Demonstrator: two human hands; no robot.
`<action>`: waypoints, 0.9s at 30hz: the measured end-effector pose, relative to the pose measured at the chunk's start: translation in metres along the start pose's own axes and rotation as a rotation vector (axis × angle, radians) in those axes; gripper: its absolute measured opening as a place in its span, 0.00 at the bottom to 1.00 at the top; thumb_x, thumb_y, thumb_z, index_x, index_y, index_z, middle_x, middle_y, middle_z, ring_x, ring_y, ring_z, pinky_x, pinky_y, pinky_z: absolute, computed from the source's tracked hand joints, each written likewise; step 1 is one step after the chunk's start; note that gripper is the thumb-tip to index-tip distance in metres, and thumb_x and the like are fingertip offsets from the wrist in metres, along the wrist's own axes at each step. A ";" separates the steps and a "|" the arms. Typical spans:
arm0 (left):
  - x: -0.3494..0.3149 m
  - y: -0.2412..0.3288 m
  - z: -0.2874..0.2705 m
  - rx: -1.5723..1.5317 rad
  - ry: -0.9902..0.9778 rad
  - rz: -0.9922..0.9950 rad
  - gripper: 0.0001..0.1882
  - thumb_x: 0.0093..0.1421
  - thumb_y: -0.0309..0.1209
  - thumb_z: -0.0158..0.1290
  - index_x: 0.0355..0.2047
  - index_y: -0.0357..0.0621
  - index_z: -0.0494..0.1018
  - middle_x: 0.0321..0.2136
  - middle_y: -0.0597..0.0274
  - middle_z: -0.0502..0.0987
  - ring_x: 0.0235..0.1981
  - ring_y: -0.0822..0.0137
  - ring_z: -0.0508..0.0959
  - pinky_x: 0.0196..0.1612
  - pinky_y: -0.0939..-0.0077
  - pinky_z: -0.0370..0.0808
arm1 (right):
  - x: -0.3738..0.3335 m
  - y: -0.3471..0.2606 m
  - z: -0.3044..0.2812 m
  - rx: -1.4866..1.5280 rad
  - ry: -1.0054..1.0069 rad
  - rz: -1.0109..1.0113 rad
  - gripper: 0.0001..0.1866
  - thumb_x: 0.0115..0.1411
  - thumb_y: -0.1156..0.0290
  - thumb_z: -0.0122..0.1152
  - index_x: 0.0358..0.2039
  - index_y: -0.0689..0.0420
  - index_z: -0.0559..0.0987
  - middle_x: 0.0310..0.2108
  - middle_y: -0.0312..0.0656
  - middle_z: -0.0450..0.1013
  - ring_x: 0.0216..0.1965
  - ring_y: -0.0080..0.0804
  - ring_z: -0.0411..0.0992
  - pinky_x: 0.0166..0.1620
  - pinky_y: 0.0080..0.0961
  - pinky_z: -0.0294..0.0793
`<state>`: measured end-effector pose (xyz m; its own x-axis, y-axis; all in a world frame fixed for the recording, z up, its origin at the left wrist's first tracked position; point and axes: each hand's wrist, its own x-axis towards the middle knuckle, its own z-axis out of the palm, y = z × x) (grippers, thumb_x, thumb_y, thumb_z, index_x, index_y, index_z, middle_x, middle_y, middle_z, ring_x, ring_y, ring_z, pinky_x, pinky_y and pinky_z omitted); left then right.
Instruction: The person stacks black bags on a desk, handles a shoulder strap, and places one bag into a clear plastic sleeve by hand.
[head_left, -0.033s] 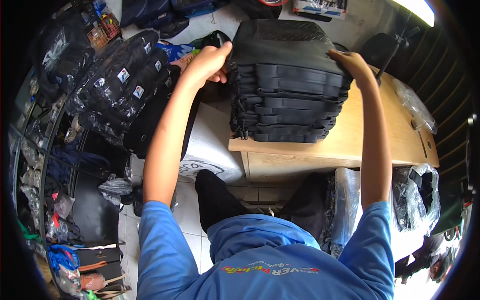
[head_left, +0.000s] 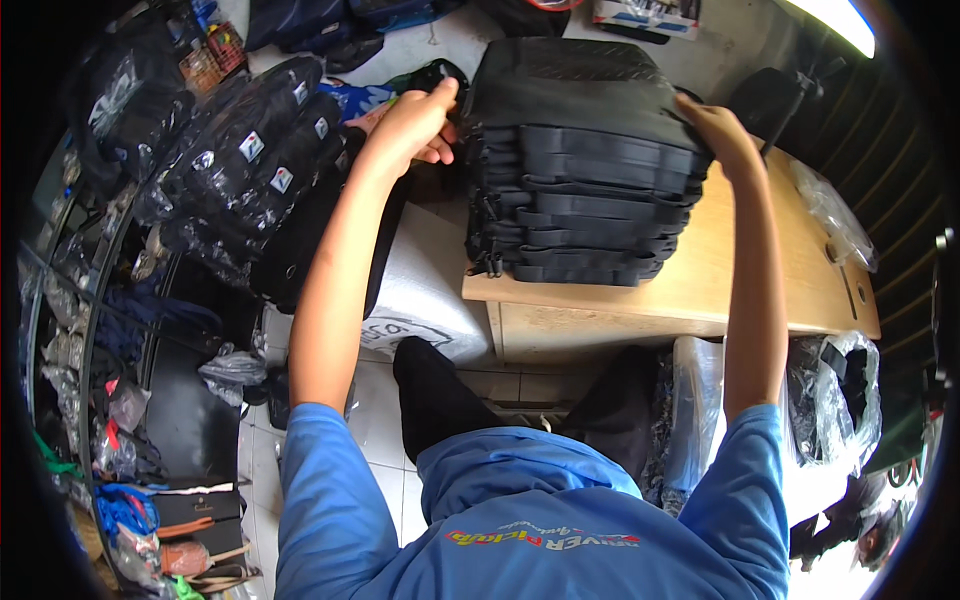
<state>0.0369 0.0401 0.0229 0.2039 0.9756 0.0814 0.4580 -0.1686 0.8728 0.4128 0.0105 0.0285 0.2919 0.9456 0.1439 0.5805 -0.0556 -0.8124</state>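
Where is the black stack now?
In the head view, the black stack sits upper centre on the wooden table, between the left hand and the right hand.

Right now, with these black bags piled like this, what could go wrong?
The pile of black bags stands close to the front edge of the wooden table, so a pull toward the person might tip it off. The straps on its near side could perhaps snag.
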 end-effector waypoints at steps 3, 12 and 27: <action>-0.010 -0.033 -0.029 -0.042 0.145 0.103 0.22 0.63 0.44 0.40 0.33 0.33 0.71 0.15 0.61 0.70 0.09 0.71 0.71 0.11 0.82 0.65 | -0.009 0.026 -0.035 0.276 0.123 0.103 0.30 0.53 0.43 0.56 0.43 0.57 0.76 0.33 0.36 0.73 0.30 0.21 0.67 0.33 0.19 0.65; -0.111 -0.280 -0.155 0.666 0.132 -0.197 0.38 0.46 0.44 0.61 0.52 0.32 0.64 0.51 0.40 0.66 0.54 0.52 0.67 0.56 0.68 0.63 | -0.096 0.127 -0.055 0.522 0.435 0.096 0.18 0.58 0.62 0.55 0.47 0.55 0.74 0.35 0.31 0.70 0.28 0.11 0.63 0.30 0.09 0.60; -0.102 -0.254 -0.168 1.316 0.655 0.035 0.13 0.53 0.33 0.48 0.38 0.41 0.69 0.27 0.51 0.77 0.23 0.49 0.78 0.27 0.58 0.75 | -0.101 0.099 -0.035 0.546 0.611 -0.048 0.16 0.60 0.66 0.52 0.47 0.58 0.74 0.33 0.32 0.70 0.28 0.12 0.62 0.28 0.09 0.58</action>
<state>-0.2454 0.0071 -0.1265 -0.0244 0.7961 0.6047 0.9747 0.1533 -0.1626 0.4678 -0.1015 -0.0469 0.7300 0.5927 0.3403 0.1976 0.2936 -0.9353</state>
